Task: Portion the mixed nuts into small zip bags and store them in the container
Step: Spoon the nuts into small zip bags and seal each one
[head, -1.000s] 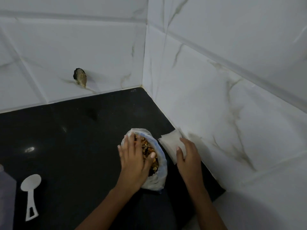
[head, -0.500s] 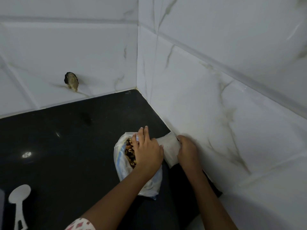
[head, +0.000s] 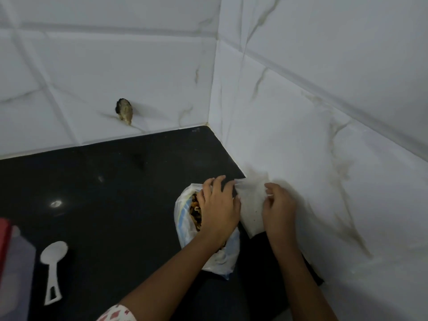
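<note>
A white plastic bag of mixed nuts (head: 184,222) lies open on the black counter (head: 115,193) near the tiled corner. To its right, against the wall, is a small stack of clear zip bags (head: 251,205). My left hand (head: 220,209) reaches across the nut bag and its fingertips pinch the left edge of the zip bags. My right hand (head: 279,209) grips the right edge of the same zip bags with thumb and fingers. The nuts show only partly beside my left hand.
A white plastic scoop (head: 54,267) lies on the counter at the lower left. Beside it, at the frame's edge, stands a clear container with a red lid (head: 11,262). White marble tile walls (head: 324,135) close off the back and right. A dark stub (head: 124,110) sticks out of the back wall.
My left hand left the nut bag and moved right onto the zip bags. My right hand lifted their right edge. The camera view shifted a little.
</note>
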A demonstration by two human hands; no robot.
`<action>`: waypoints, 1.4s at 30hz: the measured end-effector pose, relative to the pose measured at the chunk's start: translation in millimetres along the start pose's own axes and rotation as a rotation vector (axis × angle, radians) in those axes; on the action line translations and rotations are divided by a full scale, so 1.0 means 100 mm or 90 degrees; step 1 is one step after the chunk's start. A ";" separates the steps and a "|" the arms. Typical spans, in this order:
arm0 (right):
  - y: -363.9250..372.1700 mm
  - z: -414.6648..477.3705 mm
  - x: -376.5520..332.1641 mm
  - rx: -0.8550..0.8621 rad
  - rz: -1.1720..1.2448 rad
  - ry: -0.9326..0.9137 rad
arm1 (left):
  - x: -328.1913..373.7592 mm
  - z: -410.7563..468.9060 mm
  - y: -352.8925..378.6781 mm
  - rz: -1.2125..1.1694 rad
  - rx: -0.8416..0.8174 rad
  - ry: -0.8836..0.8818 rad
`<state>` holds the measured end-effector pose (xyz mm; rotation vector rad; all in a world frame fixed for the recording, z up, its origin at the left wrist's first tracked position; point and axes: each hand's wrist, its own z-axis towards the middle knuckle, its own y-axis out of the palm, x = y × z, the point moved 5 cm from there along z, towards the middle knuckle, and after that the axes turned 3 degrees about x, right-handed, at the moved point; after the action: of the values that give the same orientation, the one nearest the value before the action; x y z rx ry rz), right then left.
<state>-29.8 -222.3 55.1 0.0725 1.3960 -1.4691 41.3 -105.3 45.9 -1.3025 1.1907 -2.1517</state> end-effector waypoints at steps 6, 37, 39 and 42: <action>0.18 -0.18 -0.66 -0.103 0.134 -0.043 | -0.43 -0.06 -0.54 -0.228 0.099 -0.101; 1.29 -1.54 -1.50 -0.407 -0.134 -0.236 | -1.85 -1.20 -1.07 -0.038 0.222 -0.378; 1.24 -1.59 -1.68 -0.418 -0.033 -0.270 | -1.84 -1.28 -1.14 -0.014 0.238 -0.388; 1.39 -1.81 -1.89 -0.653 0.201 -0.110 | -1.93 -1.43 -1.16 -0.031 0.233 -0.442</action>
<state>43.3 63.0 26.6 -0.4494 1.7382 -0.3800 32.1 157.5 1.6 -1.6954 0.4658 -1.6056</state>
